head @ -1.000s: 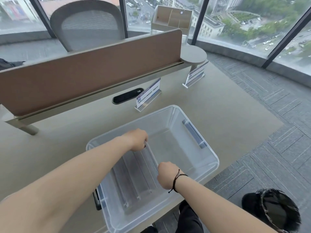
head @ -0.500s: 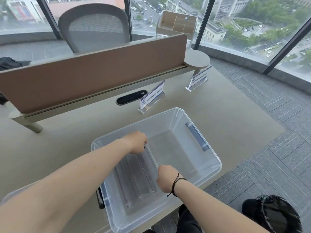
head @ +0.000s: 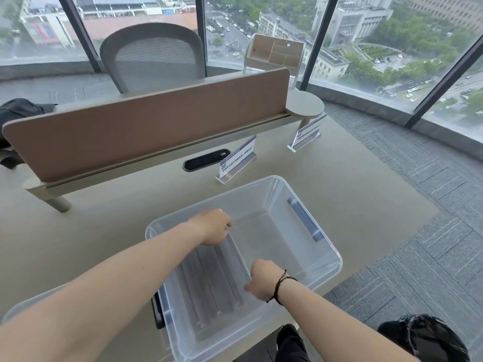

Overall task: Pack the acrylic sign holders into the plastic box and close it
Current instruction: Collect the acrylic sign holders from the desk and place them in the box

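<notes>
Clear holder (head: 236, 259) in the box (head: 326, 246) at the bench's (head: 366, 205) near edge — left hand (head: 213, 227) and right hand (head: 262, 279), fingers curled, grip its ends.

Both your hands are down inside the plastic box (head: 324, 246), and its walls hem them on every side. Your left hand (head: 213, 227) sits at the far end of the acrylic sign holders (head: 217, 278), your right hand (head: 262, 279) at the near end, so the left half of the box floor is taken. The right half is bare. Above centre, one standing sign holder (head: 236, 160) stands just beyond the rim; a second (head: 308, 133) sits further right. The divider panel (head: 146, 126) walls off the counter (head: 352, 199) behind them. Lower left, the lid (head: 28, 307) lies flat.
</notes>
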